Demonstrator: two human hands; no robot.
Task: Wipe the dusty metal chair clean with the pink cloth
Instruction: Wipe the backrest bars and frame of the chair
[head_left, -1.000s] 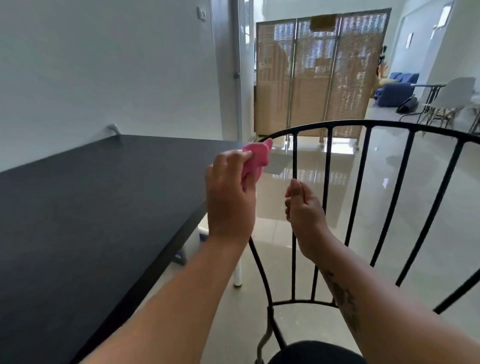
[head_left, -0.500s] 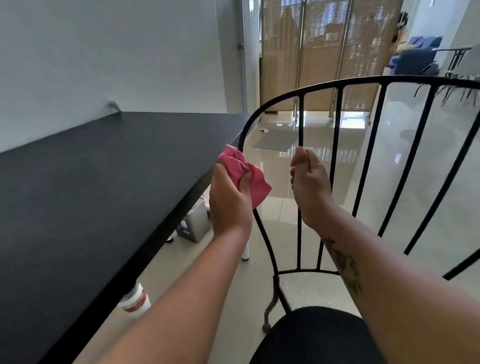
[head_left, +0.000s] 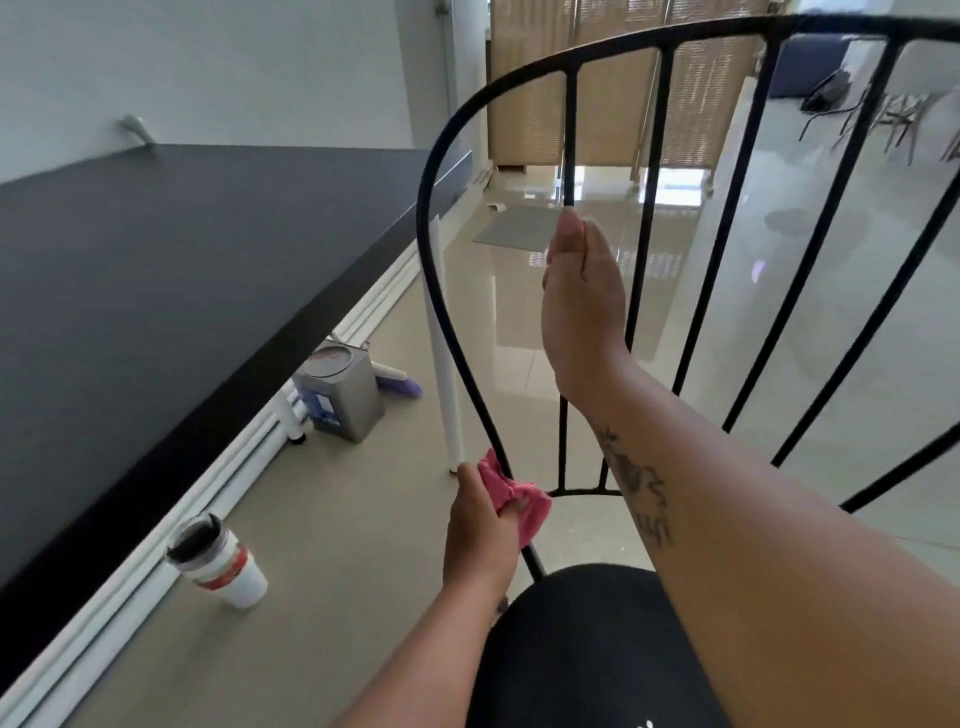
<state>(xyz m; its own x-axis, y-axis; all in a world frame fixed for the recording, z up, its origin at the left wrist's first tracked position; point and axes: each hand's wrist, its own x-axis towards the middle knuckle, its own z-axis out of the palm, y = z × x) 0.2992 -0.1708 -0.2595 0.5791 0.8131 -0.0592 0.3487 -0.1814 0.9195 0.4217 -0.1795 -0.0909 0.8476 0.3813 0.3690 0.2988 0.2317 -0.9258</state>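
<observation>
The black metal chair (head_left: 652, 176) fills the right half of the view, its curved back rail arching overhead and thin vertical bars running down to a round black seat (head_left: 587, 649). My left hand (head_left: 480, 535) grips the pink cloth (head_left: 511, 496), wrapped around the outer left bar low down, just above the seat. My right hand (head_left: 582, 306) is closed around the second vertical bar at about mid height, with only the thumb side showing.
A long black table (head_left: 156, 291) runs along the left beside a white wall. On the floor under its edge stand a lidded paper cup (head_left: 218, 561), a grey bin (head_left: 340, 395) and a purple brush (head_left: 397, 382). A white table leg (head_left: 444, 353) stands just behind the chair's outer bar.
My left hand has slid the pink cloth down the outer bar from near the top of the back to just above the seat. The view has tilted down; my right hand stays on its bar.
</observation>
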